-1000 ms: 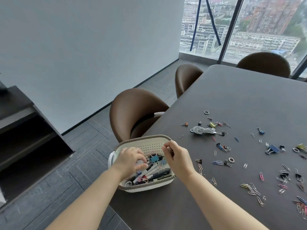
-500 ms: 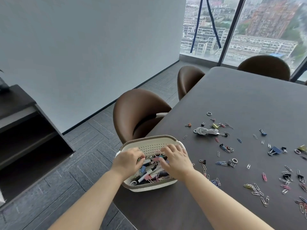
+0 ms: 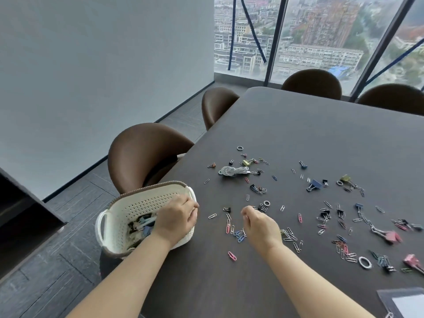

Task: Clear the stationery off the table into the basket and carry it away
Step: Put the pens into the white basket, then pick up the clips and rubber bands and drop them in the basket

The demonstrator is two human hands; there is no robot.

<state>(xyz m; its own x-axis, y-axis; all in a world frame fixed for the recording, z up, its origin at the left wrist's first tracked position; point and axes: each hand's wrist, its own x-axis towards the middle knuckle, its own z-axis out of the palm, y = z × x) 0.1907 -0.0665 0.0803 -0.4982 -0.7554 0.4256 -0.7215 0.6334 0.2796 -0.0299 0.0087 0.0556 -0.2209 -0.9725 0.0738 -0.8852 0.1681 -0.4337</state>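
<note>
Nearest, bottom right: clear plastic sleeve with a white sheet (image 3: 405, 304), cut by the frame, flat on the dark brown table (image 3: 298, 125). Both bare forearms come in from the bottom edge. Right hand (image 3: 260, 224) over the tabletop, back up, fingers (image 3: 246, 212) curled in narrow toward the thumb; can't tell if anything is pinched between them. Loose stationery all around it: lone pink paper clip (image 3: 232, 256) nearer and to the left, blue paper clip cluster (image 3: 239, 235) just left of the wrist, small black binder clip (image 3: 226, 209) left of the fingertips and apart from them. Left hand (image 3: 176, 218) on the right end of the white perforated plastic basket with brown woven rim (image 3: 137, 206), fingers curled over the rim beside the right handle, gripping it. Basket is at the table's left edge: only its right end is over the tabletop, the rest hangs past the edge above the floor; can't tell what carries it underneath. Inside: pens and binder clips, partly hidden by the hand. To the right on the table: white ring (image 3: 364, 262), pink binder clip (image 3: 393, 236), many mixed paper clips. Further out: blue binder clip (image 3: 315, 185), coiled white cable (image 3: 231, 171), gold binder clip (image 3: 246, 162), grey ring (image 3: 240, 148). Beyond: brown rounded chair (image 3: 146, 154) behind the basket, three more along the far sides, dark shelf unit (image 3: 20, 216) at left, grey wall, glass wall with city blocks.
</note>
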